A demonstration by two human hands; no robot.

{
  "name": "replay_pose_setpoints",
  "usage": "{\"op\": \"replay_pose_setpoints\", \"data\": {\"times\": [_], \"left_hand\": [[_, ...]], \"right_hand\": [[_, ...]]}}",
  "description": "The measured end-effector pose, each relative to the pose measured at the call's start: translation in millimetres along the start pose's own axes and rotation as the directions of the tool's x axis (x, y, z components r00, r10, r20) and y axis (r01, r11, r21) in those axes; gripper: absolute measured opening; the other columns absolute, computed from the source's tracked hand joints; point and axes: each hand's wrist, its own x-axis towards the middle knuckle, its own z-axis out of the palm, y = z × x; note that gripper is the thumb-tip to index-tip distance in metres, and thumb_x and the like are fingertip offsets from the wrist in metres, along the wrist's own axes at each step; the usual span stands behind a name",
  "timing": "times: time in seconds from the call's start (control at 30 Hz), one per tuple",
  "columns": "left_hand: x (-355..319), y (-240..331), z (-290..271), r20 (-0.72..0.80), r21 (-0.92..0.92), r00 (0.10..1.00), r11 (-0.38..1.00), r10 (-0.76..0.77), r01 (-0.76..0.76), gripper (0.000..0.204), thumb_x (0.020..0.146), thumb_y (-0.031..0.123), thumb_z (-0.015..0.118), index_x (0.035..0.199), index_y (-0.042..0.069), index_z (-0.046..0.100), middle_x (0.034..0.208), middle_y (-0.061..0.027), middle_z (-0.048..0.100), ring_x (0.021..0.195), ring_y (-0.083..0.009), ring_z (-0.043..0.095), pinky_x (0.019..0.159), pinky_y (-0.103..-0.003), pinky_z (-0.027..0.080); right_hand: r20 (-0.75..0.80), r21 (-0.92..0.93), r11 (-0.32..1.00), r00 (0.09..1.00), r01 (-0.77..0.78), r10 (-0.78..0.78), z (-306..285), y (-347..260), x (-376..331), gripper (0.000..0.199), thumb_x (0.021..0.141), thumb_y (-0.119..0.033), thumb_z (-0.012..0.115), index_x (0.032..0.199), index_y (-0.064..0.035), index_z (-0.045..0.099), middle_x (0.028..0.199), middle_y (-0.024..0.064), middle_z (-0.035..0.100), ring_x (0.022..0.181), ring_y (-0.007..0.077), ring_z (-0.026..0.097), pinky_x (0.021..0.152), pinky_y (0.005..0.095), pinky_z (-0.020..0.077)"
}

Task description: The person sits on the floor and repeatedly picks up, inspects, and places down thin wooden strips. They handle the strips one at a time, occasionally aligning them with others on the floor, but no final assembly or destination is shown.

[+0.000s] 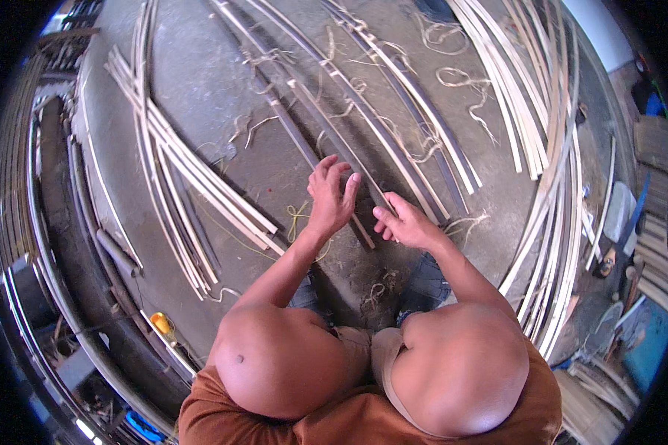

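My right hand (406,221) is closed around the near end of a long, thin bamboo-like strip (338,141), with its thumb along the top. That strip slants away to the far left, one side pale and the other dark. My left hand (332,194) is raised beside it with thumb and fingers apart, and nothing shows in its grasp. Under the left hand runs another dark strip (293,127), partly hidden by it. To the right lie more long strips (378,126), bound at places with thin straw-coloured ties (427,144).
Bundles of pale strips lie on the concrete floor at left (200,196) and right (545,256). A yellow-green cord (295,217) rests near my left forearm. Long pipes (44,252) line the left side, near a yellow-handled tool (161,322). Stacked wooden pieces (655,259) stand at right.
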Motion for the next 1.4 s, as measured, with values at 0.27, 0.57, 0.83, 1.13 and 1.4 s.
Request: {"op": "replay_pose_setpoints", "data": {"times": [0.27,0.57,0.83,1.13,1.4], "left_hand": [[-5.9,-73.4,5.2,0.299,0.296,0.926,0.901,0.229,-0.318,0.054,0.1,0.022,0.052,0.147,-0.001,0.038,0.157,-0.0219,0.032,0.148,-0.0382,0.027,0.119,-0.056,0.022],[18.7,-40.0,-47.9,0.233,-0.905,0.923,0.278,-0.307,0.321,0.036,0.105,0.036,0.051,0.125,0.007,0.054,0.091,-0.0019,0.058,0.079,-0.0086,0.054,0.076,-0.032,0.052],[-32.9,-44.3,-45.2,-0.141,-0.698,0.864,0.668,-0.484,0.26,0.029,0.102,0.017,0.053,0.126,0.001,0.05,0.082,-0.0023,0.056,0.071,-0.0091,0.053,0.061,-0.026,0.046],[-87.1,-5.6,-56.4,-0.179,-0.777,0.908,0.621,-0.378,0.105,0.046,0.101,0.016,0.058,0.14,-0.002,0.043,0.099,-0.0095,0.061,0.087,-0.013,0.057,0.078,-0.029,0.049],[11.1,-8.8,-291.2,-0.654,-0.462,0.724,0.873,-0.217,-0.156,0.057,0.097,0.024,0.067,0.141,-0.001,0.041,0.115,-0.0193,0.052,0.091,-0.0216,0.062,0.078,-0.033,0.054]], "right_hand": [[-0.271,-0.173,0.954,0.919,0.246,-0.286,3.1,-66.3,-12.3,0.035,0.107,-0.033,0.044,0.118,-0.0015,0.053,0.064,0.0021,0.056,0.056,0.0104,0.054,0.052,0.0286,0.044],[0.344,-0.006,1.0,0.939,-0.016,0.017,74.9,-3.2,-42.2,0.021,0.106,-0.024,0.045,0.109,-0.0039,0.04,0.079,0.0092,0.068,0.071,0.0164,0.067,0.067,0.0364,0.0558],[0.308,-0.357,0.889,0.935,0.286,-0.178,52.7,-50.4,43.4,0.023,0.098,-0.028,0.061,0.102,-0.0056,0.064,0.087,0.0087,0.069,0.08,0.0173,0.065,0.073,0.0352,0.0525],[0.189,-0.3,0.832,0.884,0.467,-0.429,106.2,-267.5,167.4,0.04,0.103,-0.031,0.054,0.126,-0.0012,0.041,0.107,0.0205,0.068,0.083,0.0201,0.068,0.078,0.0354,0.0542],[0.368,-0.188,0.771,0.772,0.608,-0.519,167.3,-324.5,94.2,0.026,0.102,-0.018,0.056,0.115,-0.0022,0.04,0.091,0.0151,0.071,0.078,0.0185,0.07,0.071,0.0323,0.0556]]}}
